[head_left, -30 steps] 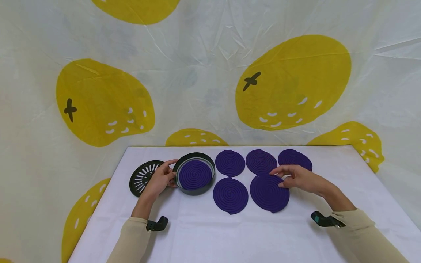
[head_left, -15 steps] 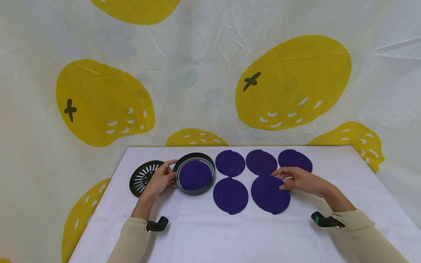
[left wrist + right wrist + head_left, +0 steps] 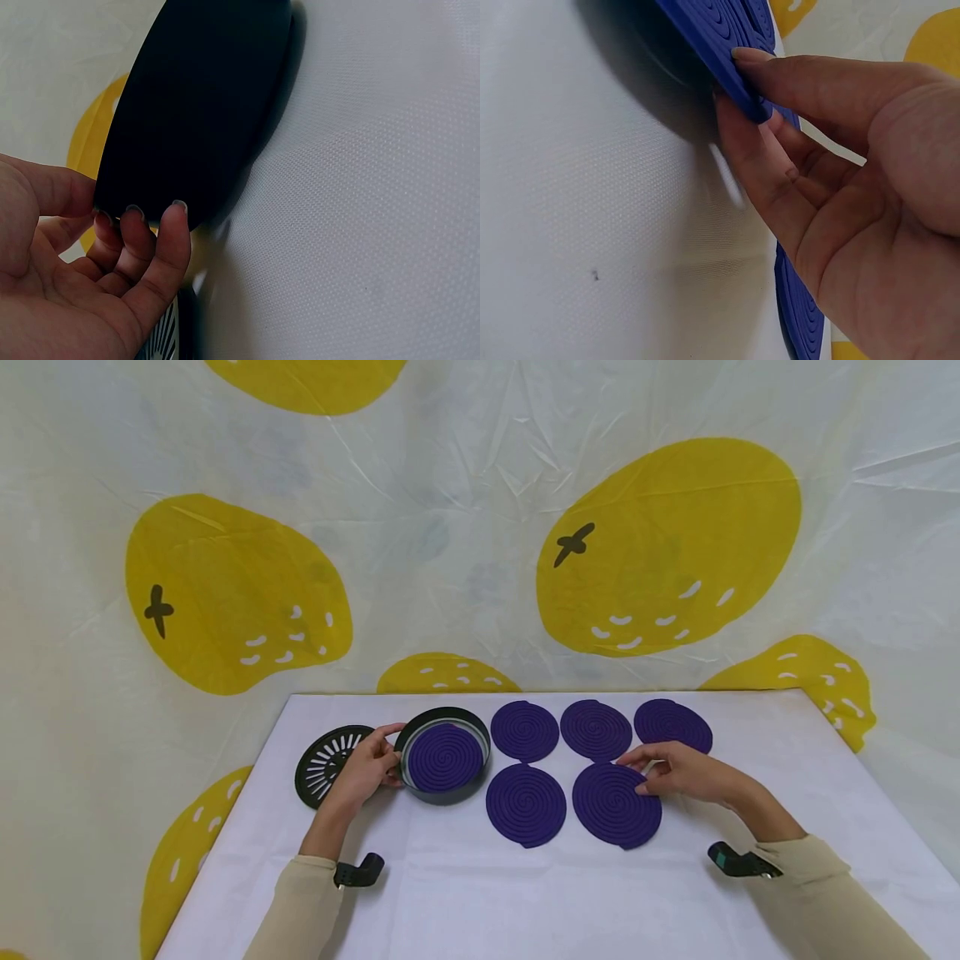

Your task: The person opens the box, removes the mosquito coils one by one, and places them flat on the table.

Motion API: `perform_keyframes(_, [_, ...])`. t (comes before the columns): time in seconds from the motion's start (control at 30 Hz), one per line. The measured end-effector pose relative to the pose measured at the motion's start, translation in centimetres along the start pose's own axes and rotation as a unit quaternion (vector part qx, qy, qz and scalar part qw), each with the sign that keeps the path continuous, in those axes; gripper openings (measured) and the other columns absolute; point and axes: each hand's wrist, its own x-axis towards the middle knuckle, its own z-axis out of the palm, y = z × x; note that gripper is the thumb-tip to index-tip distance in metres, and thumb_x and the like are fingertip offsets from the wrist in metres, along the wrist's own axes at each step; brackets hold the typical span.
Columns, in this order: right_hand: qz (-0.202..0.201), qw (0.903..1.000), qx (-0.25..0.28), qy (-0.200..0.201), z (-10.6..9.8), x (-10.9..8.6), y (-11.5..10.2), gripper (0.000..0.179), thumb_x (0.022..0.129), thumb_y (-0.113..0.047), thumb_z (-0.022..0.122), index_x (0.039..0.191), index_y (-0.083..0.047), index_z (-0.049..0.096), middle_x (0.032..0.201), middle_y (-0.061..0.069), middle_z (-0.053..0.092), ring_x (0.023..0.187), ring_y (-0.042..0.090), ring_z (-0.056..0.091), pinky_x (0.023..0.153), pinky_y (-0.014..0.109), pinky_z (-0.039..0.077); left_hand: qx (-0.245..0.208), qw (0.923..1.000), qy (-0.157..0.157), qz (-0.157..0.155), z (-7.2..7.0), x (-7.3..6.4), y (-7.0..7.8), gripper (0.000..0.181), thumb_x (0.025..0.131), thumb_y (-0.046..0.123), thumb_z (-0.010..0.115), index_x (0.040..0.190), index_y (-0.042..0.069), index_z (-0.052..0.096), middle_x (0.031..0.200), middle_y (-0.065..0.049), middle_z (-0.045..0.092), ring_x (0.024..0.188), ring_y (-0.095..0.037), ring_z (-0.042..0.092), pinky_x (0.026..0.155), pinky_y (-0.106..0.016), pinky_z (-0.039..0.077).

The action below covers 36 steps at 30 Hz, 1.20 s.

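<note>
My left hand [image 3: 365,772] grips the left side of a dark round coaster holder [image 3: 447,713], its fingertips on the holder's wall in the left wrist view. Inside the holder lies a purple spiral-ridged coaster [image 3: 446,760]. With thumb and fingers my right hand [image 3: 686,772] pinches the right edge of another purple coaster [image 3: 615,810]. The right wrist view shows that coaster's edge [image 3: 731,79] raised off the cloth, with a shadow beneath. Just left of it lies a matching coaster [image 3: 526,806].
Three more purple coasters form a back row: left coaster [image 3: 525,732], middle coaster [image 3: 596,728], right coaster [image 3: 671,723]. A dark slotted disc [image 3: 318,768] lies at the left, partly behind my left hand. White cloth [image 3: 525,910] covers the table, before a fruit-patterned backdrop [image 3: 450,568].
Early on, my right hand and the pinched coaster shifted slightly right and toward me. Over the last half second they look nearly still. My left hand and the holder have stayed put.
</note>
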Motion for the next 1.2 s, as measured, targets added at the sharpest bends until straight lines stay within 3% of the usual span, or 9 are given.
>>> perform_keyframes(0.17, [0.004, 1.0000, 0.000, -0.003, -0.1, 0.1, -0.2, 0.045, 0.090, -0.016, 0.078, 0.131, -0.003, 0.066, 0.120, 0.014, 0.067, 0.100, 0.023, 0.059, 0.078, 0.023, 0.053, -0.001, 1.0000, 0.003, -0.004, 0.0, 0.2, -0.2, 0.056, 0.098, -0.007, 0.050, 0.152, 0.003, 0.042, 0.088, -0.006, 0.045, 0.076, -0.025, 0.055, 0.068, -0.043, 0.061])
perform_keyframes(0.4, [-0.005, 0.9998, -0.017, -0.003, -0.4, 0.1, -0.2, 0.041, 0.089, -0.011, 0.077, 0.128, -0.002, 0.067, 0.117, 0.014, 0.067, 0.097, 0.025, 0.060, 0.080, 0.025, 0.054, 0.002, 0.9999, 0.011, -0.009, -0.3, 1.8, -2.2, 0.056, 0.098, -0.006, 0.050, 0.152, 0.005, 0.043, 0.087, -0.005, 0.044, 0.074, -0.022, 0.053, 0.067, -0.040, 0.061])
perform_keyframes(0.57, [-0.012, 0.9996, -0.025, -0.005, -0.4, 0.2, 0.0, 0.039, 0.089, -0.007, 0.076, 0.127, 0.000, 0.067, 0.116, 0.014, 0.067, 0.096, 0.026, 0.062, 0.081, 0.026, 0.055, 0.004, 0.9999, 0.014, -0.005, -0.3, 2.0, -2.7, 0.056, 0.099, -0.004, 0.051, 0.153, 0.009, 0.043, 0.088, -0.004, 0.045, 0.074, -0.021, 0.053, 0.066, -0.038, 0.061])
perform_keyframes(0.8, [-0.014, 0.9996, -0.022, -0.010, -0.5, 0.3, 0.0, 0.037, 0.090, -0.004, 0.073, 0.125, 0.003, 0.066, 0.113, 0.015, 0.068, 0.095, 0.025, 0.065, 0.081, 0.026, 0.056, 0.005, 0.9999, 0.013, -0.004, -0.3, 1.8, -2.7, 0.056, 0.099, -0.002, 0.051, 0.153, 0.011, 0.043, 0.090, -0.004, 0.046, 0.076, -0.022, 0.054, 0.067, -0.039, 0.061])
perform_keyframes(1.03, [-0.028, 0.9994, -0.019, -0.011, -0.8, 0.5, -0.3, 0.036, 0.091, 0.000, 0.070, 0.125, 0.008, 0.064, 0.107, 0.014, 0.069, 0.090, 0.026, 0.066, 0.077, 0.025, 0.056, 0.003, 1.0000, 0.001, -0.004, 0.0, 0.3, -0.3, 0.055, 0.098, -0.007, 0.050, 0.152, 0.002, 0.041, 0.088, -0.006, 0.045, 0.076, -0.024, 0.054, 0.068, -0.041, 0.061])
perform_keyframes(1.2, [-0.027, 0.9991, -0.031, 0.006, -0.9, 0.8, -1.0, 0.034, 0.092, 0.002, 0.068, 0.125, 0.007, 0.064, 0.105, 0.013, 0.069, 0.089, 0.025, 0.065, 0.076, 0.023, 0.056, 0.004, 1.0000, 0.003, -0.008, -0.2, 0.8, -0.9, 0.056, 0.098, -0.007, 0.050, 0.152, 0.003, 0.042, 0.089, -0.006, 0.045, 0.077, -0.024, 0.054, 0.069, -0.041, 0.061])
